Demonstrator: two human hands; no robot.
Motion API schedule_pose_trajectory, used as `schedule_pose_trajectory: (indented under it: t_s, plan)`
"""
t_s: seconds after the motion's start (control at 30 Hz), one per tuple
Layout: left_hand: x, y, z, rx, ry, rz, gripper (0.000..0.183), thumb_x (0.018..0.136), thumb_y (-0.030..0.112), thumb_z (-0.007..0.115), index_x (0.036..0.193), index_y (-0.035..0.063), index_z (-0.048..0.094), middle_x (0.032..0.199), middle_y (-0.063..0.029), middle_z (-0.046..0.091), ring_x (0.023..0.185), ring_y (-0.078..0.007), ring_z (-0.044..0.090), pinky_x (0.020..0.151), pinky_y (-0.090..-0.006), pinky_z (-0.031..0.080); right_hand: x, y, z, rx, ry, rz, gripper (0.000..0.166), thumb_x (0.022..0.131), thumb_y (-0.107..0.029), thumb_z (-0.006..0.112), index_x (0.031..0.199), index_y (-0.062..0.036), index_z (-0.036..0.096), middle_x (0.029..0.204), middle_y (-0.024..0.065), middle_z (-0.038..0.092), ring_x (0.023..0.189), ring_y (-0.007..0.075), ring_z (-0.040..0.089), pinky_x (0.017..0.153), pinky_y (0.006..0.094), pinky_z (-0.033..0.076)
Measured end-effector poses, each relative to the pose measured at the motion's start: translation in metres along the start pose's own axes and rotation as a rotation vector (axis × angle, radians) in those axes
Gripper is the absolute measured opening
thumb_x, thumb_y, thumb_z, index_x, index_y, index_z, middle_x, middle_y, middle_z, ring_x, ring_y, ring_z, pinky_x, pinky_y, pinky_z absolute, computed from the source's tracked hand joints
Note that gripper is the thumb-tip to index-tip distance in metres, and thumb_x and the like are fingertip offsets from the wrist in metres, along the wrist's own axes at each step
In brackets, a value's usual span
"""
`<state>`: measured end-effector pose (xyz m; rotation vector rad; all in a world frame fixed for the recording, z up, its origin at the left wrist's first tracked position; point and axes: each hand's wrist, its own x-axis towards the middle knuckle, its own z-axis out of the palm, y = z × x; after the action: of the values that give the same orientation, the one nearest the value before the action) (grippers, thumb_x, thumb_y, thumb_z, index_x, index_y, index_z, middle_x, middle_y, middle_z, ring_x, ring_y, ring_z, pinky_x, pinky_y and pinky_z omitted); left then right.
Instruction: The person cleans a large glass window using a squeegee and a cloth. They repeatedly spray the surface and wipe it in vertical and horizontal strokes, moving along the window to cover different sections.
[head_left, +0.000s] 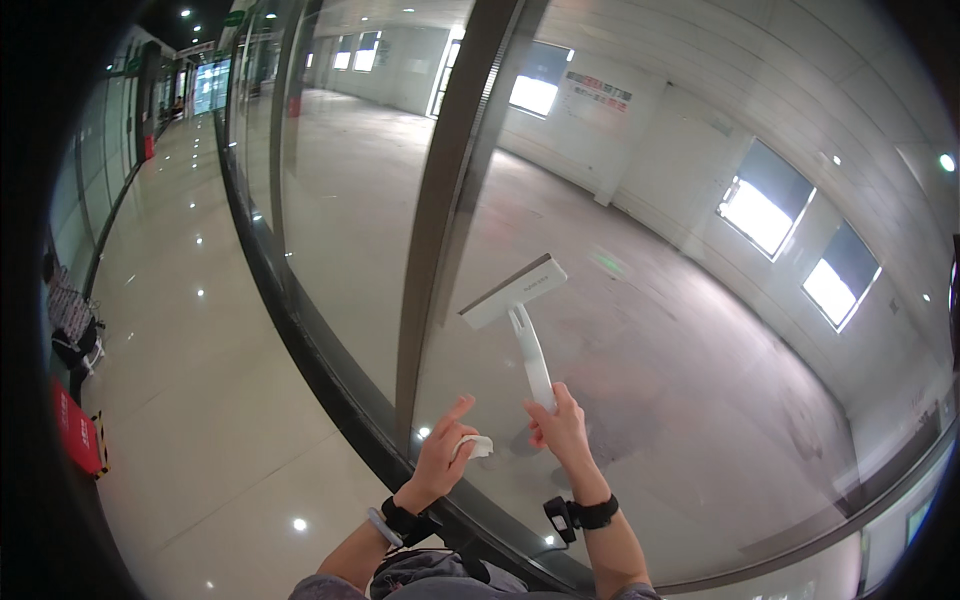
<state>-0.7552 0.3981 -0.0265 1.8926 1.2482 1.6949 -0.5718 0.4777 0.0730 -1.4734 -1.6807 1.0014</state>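
My right hand (562, 431) grips the lower end of the handle of a white window squeegee (517, 291). The squeegee's wide head points up and away from me, in front of a large glass pane (675, 360). Whether its dark blade touches the glass, I cannot tell. In my left hand (442, 457) is a crumpled white tissue or cloth (474, 447), pinched between thumb and fingers, with the index finger stretched out. This hand is just right of the foot of a dark metal window post (442, 195). Both wrists wear black straps.
A black base ledge (330, 409) runs along the glass wall. To the left stretches a glossy tiled corridor (187, 375). A person (71, 315) sits by the far wall, near a red box-like object (79, 431) with a black-and-yellow striped edge. Windows (765, 202) show through the glass.
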Motion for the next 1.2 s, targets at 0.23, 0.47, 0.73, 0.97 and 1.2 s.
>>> schedule_pose_trajectory:
  t_s: [0.23,0.47,0.73,0.97,1.2]
  plan:
    - [0.0,-0.036,-0.066,0.089,0.139,-0.062,0.008,0.091,0.001,0.057,0.098,0.0012,0.061,0.132,-0.0178,0.061,0.128,-0.036,0.055,0.1,-0.0409,0.047,-0.011,0.064,0.003,0.081,0.052,0.169,0.023,0.085,-0.02,0.072,0.081,-0.0016,0.059,0.064,0.0026,0.058,0.049,0.0109,0.055,0.042,0.0276,0.043]
    - [-0.025,-0.076,-0.106,-0.054,0.198,-0.289,0.012,0.092,0.0,0.055,0.102,-0.0004,0.061,0.117,-0.0172,0.069,0.124,-0.0332,0.06,0.098,-0.0391,0.049,-0.024,0.08,0.019,0.204,0.02,0.285,0.015,0.083,-0.013,0.071,0.082,-0.0036,0.059,0.063,0.0014,0.055,0.044,0.0105,0.05,0.039,0.0266,0.037]
    - [0.001,-0.08,-0.096,0.028,0.1,-0.103,0.009,0.09,0.003,0.059,0.098,0.0025,0.062,0.114,-0.0143,0.07,0.118,-0.0349,0.062,0.094,-0.0405,0.05,0.079,0.005,0.11,0.203,0.02,0.109,0.02,0.084,-0.017,0.073,0.087,-0.0041,0.058,0.065,0.0012,0.057,0.045,0.0091,0.049,0.041,0.026,0.035]
    - [-0.003,-0.094,-0.114,0.009,0.111,-0.171,0.011,0.09,0.003,0.058,0.1,0.0009,0.063,0.114,-0.0151,0.07,0.116,-0.0359,0.063,0.095,-0.0403,0.051,-0.015,0.126,0.056,0.314,0.165,0.201,0.014,0.086,-0.013,0.071,0.087,-0.0049,0.06,0.07,0.0005,0.058,0.053,0.0087,0.051,0.047,0.0246,0.039]
    - [0.025,-0.101,-0.093,-0.012,0.048,-0.114,0.01,0.089,0.0,0.057,0.098,-0.0018,0.062,0.119,-0.0197,0.067,0.116,-0.0388,0.062,0.094,-0.0405,0.051,0.007,0.079,0.078,0.301,0.179,0.164,0.023,0.084,-0.017,0.074,0.092,-0.0044,0.057,0.072,0.0022,0.059,0.053,0.0092,0.052,0.047,0.0262,0.042]
